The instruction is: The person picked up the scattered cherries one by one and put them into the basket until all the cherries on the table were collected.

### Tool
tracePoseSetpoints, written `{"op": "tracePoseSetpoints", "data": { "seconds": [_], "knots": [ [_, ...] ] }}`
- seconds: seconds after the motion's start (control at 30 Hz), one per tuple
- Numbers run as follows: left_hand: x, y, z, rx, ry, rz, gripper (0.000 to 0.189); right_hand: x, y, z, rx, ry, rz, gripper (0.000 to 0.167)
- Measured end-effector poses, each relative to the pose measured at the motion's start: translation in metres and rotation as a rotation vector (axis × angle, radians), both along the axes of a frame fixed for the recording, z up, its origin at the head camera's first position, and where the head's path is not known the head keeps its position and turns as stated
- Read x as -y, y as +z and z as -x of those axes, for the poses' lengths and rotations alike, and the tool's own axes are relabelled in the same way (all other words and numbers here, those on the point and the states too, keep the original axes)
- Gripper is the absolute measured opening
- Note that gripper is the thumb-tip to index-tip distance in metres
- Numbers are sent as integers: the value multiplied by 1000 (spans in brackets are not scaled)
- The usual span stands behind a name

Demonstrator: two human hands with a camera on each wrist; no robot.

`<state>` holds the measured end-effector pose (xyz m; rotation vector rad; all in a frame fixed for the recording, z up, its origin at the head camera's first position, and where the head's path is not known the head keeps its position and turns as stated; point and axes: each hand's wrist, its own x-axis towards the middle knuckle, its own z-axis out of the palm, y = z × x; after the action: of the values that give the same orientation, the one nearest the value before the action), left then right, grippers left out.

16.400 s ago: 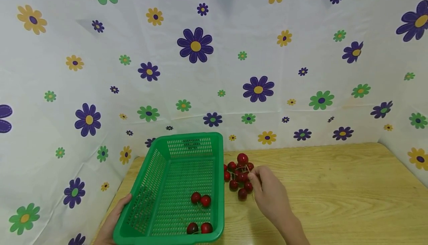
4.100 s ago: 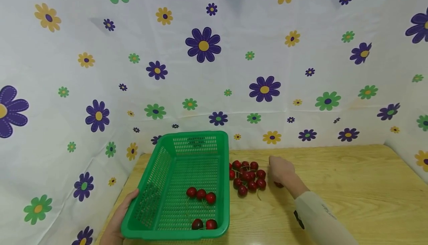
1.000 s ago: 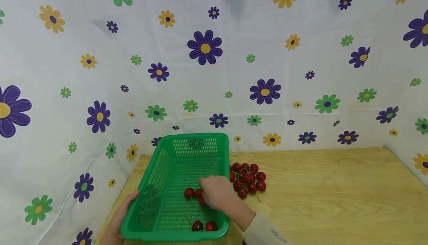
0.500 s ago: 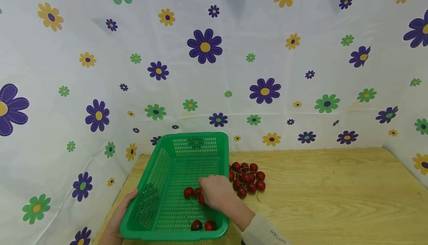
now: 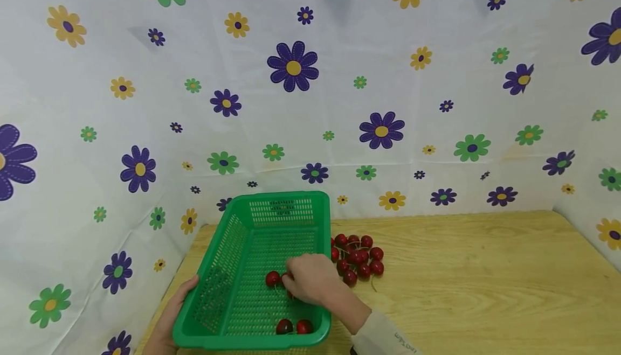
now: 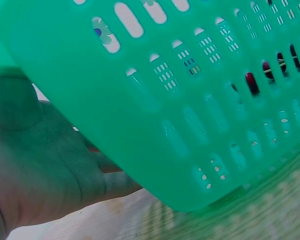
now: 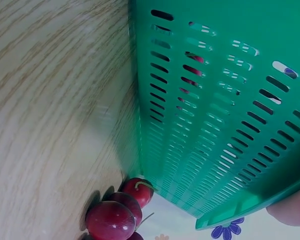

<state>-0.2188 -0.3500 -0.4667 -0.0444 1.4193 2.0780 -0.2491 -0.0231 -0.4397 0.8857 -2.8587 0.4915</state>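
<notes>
The left hand (image 5: 168, 314) grips the left rim of a green slotted plastic basket (image 5: 252, 342). In the left wrist view, the thumb is at the rim and the fingers lie along the outer wall. My right hand (image 5: 314, 278) is inside the basket near its right wall, fingers curled round a dark red cherry (image 5: 287, 276) that they mostly hide. Another cherry (image 5: 273, 278) lies just left of the fingertips. Two cherries (image 5: 294, 327) sit in the near right corner. Only a fingertip (image 7: 294, 207) of the right hand shows past the rim in the right wrist view.
A cluster of stemmed cherries (image 5: 358, 257) lies on the wooden table (image 5: 475, 274), close to the basket's right wall. Behind and at the sides hangs a white flower-print cloth (image 5: 339, 102).
From right of the pile, the right hand has moved left into the basket. The cherry beside it there is gone from the table. Lately its thumb has shifted left; the left hand stays put.
</notes>
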Motion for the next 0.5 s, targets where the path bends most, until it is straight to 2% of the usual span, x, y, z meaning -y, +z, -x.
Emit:
{"op": "tracePoseSetpoints", "data": {
  "seconds": [0.1, 0.2, 0.33, 0.5],
  "knots": [
    [0, 1, 1, -4, -31, -41, 44, -1, 1, 0, 20, -1, 50, 38],
    [0, 1, 0, 1, -46, -67, 46, -3, 3, -1, 39, -4, 103, 29],
    [0, 1, 1, 10, -35, -60, 45, -5, 4, -2, 42, -11, 173, 17],
    [-1, 1, 1, 18, -7, -32, 42, -7, 5, -3, 50, -10, 283, 16]
  ]
}}
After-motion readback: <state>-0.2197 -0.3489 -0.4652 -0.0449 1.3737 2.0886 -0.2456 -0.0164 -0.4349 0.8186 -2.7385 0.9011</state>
